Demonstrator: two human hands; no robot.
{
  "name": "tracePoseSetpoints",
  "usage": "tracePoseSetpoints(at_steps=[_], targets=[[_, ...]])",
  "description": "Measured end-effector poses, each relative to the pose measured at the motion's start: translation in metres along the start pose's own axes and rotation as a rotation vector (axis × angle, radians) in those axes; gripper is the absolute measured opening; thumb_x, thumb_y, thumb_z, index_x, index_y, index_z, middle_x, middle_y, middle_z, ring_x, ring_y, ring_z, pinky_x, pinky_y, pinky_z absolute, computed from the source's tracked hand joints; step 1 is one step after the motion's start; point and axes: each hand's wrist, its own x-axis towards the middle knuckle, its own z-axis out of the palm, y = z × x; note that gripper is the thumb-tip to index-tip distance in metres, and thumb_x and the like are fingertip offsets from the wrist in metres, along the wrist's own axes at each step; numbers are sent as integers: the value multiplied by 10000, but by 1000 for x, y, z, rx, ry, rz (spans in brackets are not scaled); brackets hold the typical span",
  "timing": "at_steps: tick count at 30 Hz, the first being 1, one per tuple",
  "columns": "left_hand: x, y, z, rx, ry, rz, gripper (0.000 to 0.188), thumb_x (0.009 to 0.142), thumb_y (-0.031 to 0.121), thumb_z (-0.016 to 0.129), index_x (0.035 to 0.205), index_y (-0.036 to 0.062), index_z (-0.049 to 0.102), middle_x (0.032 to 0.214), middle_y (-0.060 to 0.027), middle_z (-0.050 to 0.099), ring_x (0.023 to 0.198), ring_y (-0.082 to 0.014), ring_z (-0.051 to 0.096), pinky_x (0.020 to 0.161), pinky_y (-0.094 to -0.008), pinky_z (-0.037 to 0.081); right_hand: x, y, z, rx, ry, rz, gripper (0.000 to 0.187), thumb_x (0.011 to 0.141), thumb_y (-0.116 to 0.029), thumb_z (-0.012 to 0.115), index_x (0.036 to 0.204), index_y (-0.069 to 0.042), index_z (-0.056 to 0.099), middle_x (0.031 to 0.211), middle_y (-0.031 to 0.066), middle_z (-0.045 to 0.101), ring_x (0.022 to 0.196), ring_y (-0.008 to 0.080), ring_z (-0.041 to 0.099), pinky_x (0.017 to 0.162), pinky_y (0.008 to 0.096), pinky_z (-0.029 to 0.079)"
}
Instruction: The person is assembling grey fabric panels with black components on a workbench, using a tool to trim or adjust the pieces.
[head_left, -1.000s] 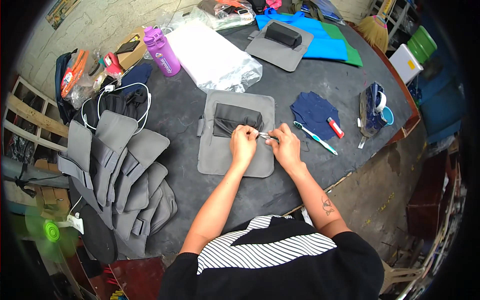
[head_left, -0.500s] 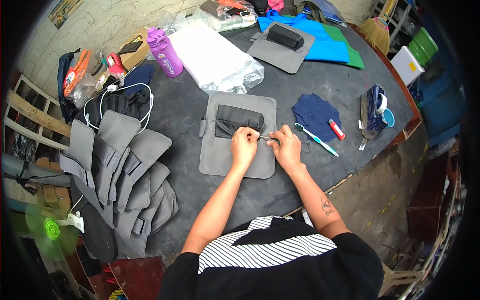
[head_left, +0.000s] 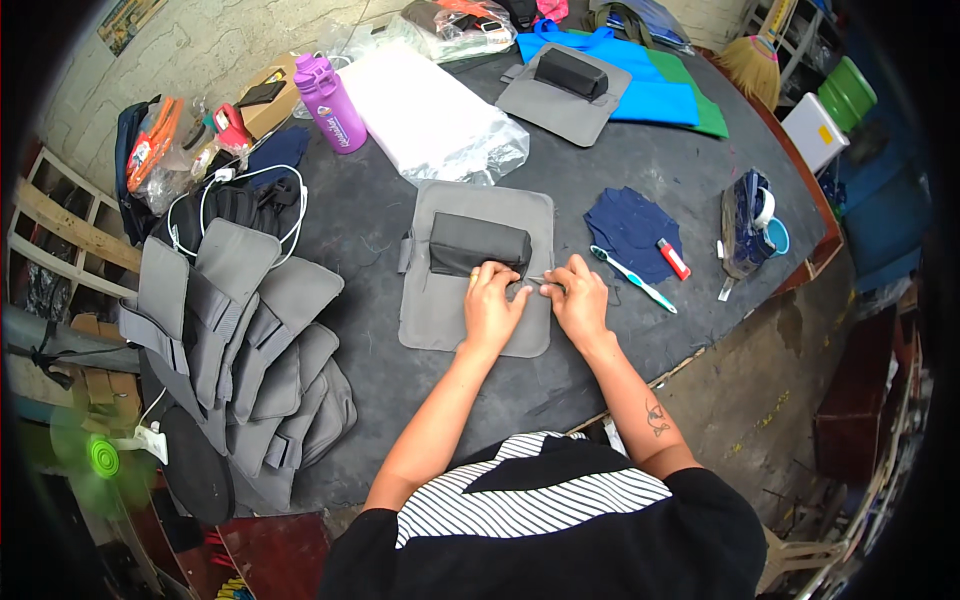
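Observation:
A grey fabric panel with rounded corners lies flat on the dark table. Stitched to it is a raised black pouch, boxy and longer than it is tall. My left hand rests on the panel by the pouch's lower right corner, its thumb and forefinger spread apart. Just to its right, my right hand pinches a thin, pointed metal tool, whose tip reaches toward that corner. Most of the tool is hidden in the fingers, so its exact kind does not show.
Grey padded pieces are heaped at left. A purple bottle stands beside plastic-wrapped white sheets. A similar panel lies at the back. To the right are navy cloth, a toothbrush, a red lighter and tape rolls.
My left thumb and forefinger have parted from their pinch at the pouch's corner. My right hand has shifted slightly right and down with the metal tool.

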Motion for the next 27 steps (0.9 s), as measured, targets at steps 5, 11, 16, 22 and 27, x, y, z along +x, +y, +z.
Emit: tracePoseSetpoints(at_steps=[5,11,16,22,27], targets=[[2,-1,2,68,-17,-6,16,776,8,635,793,8,635,854,-113,571,851,-311,554,780,-404,455,-4,-6,-2,1,-27,15,154,668,-77,747,814,-68,699,759,50,525,656,244,568,631,368,438],[6,-9,6,80,-54,15,90,765,-66,538,796,18,553,879,-125,519,870,-344,530,760,-436,450,-2,-9,-1,-3,-21,-14,198,663,-91,761,849,-60,701,772,51,526,662,248,556,634,371,436],[5,-6,7,78,-72,-19,105,759,-77,525,809,14,543,887,-132,508,880,-346,523,766,-437,443,0,-7,2,-10,-14,-50,197,668,-93,762,851,-56,702,767,50,527,653,254,543,625,372,436],[3,-9,9,71,-42,23,125,753,-95,514,822,7,532,881,-139,503,868,-348,511,775,-433,430,1,-6,3,-22,-13,-77,159,672,-106,762,808,-52,699,753,54,525,634,260,540,621,373,436],[4,-10,7,43,-46,48,139,750,-112,496,822,4,522,879,-143,498,863,-351,500,775,-430,418,-2,-8,0,8,-26,21,120,678,-72,736,793,-60,701,740,58,519,649,252,576,637,370,433]])
